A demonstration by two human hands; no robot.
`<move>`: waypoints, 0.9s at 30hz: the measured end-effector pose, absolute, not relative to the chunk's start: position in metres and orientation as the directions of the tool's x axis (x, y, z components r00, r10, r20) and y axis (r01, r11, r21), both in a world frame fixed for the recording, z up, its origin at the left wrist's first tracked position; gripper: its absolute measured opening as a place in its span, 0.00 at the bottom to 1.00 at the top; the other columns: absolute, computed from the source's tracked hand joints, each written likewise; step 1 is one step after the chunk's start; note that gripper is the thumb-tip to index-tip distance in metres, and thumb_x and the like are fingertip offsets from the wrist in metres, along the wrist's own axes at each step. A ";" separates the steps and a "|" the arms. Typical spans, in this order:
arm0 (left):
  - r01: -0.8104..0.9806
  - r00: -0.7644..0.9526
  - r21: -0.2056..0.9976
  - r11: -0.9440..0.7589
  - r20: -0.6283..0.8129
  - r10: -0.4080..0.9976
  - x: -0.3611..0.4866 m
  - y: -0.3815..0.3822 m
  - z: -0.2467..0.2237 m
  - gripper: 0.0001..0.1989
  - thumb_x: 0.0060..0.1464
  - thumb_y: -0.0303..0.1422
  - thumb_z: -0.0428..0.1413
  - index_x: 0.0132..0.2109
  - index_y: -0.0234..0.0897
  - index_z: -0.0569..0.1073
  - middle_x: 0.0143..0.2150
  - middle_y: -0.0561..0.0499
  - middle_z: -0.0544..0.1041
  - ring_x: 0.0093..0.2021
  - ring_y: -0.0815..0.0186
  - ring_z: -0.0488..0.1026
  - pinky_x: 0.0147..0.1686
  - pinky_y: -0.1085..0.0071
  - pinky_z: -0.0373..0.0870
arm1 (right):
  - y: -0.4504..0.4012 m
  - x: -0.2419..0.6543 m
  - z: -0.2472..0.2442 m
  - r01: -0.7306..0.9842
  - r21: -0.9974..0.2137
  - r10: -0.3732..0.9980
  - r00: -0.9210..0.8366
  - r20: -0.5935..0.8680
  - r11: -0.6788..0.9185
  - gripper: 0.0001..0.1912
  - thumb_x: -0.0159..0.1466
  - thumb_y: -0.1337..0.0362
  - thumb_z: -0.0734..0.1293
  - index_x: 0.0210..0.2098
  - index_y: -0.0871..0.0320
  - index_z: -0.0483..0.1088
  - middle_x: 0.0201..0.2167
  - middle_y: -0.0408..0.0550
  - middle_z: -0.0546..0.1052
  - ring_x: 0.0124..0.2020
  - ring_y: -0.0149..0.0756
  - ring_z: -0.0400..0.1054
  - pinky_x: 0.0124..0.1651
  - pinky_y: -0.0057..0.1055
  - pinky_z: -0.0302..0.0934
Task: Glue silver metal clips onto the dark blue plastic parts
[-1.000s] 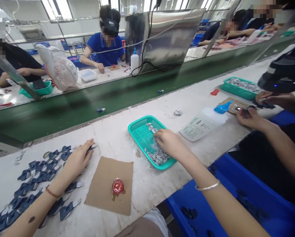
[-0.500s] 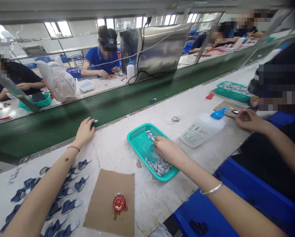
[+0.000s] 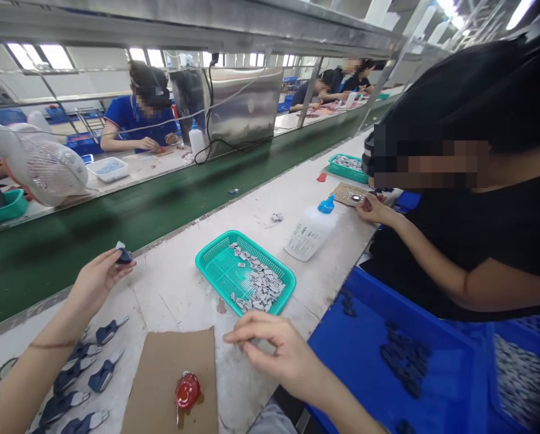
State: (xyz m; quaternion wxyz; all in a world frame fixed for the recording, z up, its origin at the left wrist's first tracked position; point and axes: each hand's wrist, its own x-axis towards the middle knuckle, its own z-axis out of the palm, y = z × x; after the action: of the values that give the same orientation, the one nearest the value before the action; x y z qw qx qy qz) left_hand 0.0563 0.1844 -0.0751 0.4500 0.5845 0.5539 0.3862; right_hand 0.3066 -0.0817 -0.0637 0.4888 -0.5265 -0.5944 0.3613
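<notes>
My left hand point(image 3: 100, 277) pinches a small dark blue fabric piece point(image 3: 124, 254) with a pale tip, above the table's far edge beside the green belt. My right hand point(image 3: 279, 349) hangs just in front of a green plastic basket point(image 3: 200, 263), its thumb and fingers curled together at the tips; whatever they hold is too small to make out. Small grey pieces point(image 3: 265, 288) lie heaped in the basket. Below my left hand rest several dark blue pieces point(image 3: 105, 374) with light tabs. A red round cap with wet glue point(image 3: 188, 390) sits on a cardboard sheet point(image 3: 155, 367).
A glue bottle with a blue cap point(image 3: 326, 205) lies right of the basket. At the right, a co-worker's hand point(image 3: 373, 208) works over cardboard. A blue bin point(image 3: 342, 361) with dark pieces stands below the table edge. The green belt point(image 3: 161, 211) runs behind.
My right hand has left the basket and come nearer to me. My left hand has lifted the dark blue piece from the belt's edge and drawn it back. The view has turned right.
</notes>
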 end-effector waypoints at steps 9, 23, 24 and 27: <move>-0.070 0.050 0.826 0.559 -0.557 0.829 0.015 0.027 -0.070 0.18 0.37 0.28 0.68 0.40 0.35 0.80 0.38 0.45 0.83 0.29 0.57 0.81 0.21 0.72 0.80 | -0.107 0.279 -0.130 0.671 -0.680 0.917 -0.002 0.398 0.297 0.09 0.64 0.75 0.62 0.38 0.58 0.73 0.35 0.50 0.78 0.38 0.37 0.70 0.42 0.34 0.69; -0.117 0.013 0.710 0.694 -0.698 0.716 -0.015 -0.055 -0.102 0.24 0.32 0.37 0.73 0.40 0.37 0.79 0.47 0.44 0.83 0.34 0.56 0.81 0.26 0.72 0.80 | -0.114 0.270 -0.130 0.838 -0.508 0.944 -0.026 0.328 0.199 0.12 0.69 0.72 0.60 0.47 0.59 0.72 0.39 0.53 0.78 0.43 0.41 0.70 0.46 0.39 0.70; -0.127 -0.005 0.722 0.680 -0.686 0.727 -0.013 -0.059 -0.104 0.23 0.33 0.37 0.73 0.39 0.38 0.79 0.46 0.45 0.83 0.35 0.56 0.82 0.29 0.72 0.80 | -0.114 0.270 -0.128 0.845 -0.506 0.954 -0.016 0.301 0.174 0.12 0.69 0.71 0.60 0.48 0.59 0.72 0.40 0.54 0.78 0.43 0.41 0.71 0.46 0.40 0.70; -0.168 -0.030 0.747 0.644 -0.657 0.754 -0.010 -0.066 -0.106 0.21 0.33 0.37 0.73 0.38 0.38 0.78 0.46 0.47 0.82 0.36 0.56 0.82 0.31 0.70 0.81 | -0.110 0.270 -0.121 0.828 -0.548 0.975 0.008 0.221 0.117 0.11 0.69 0.70 0.61 0.46 0.57 0.74 0.39 0.53 0.77 0.42 0.42 0.71 0.44 0.41 0.70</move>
State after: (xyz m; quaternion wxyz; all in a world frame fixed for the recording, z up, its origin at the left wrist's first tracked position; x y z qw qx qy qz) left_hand -0.0096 -0.0659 -0.1060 0.6559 0.2340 0.6258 0.3513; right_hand 0.2699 -0.1096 -0.1214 0.2823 -0.6514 -0.6921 0.1303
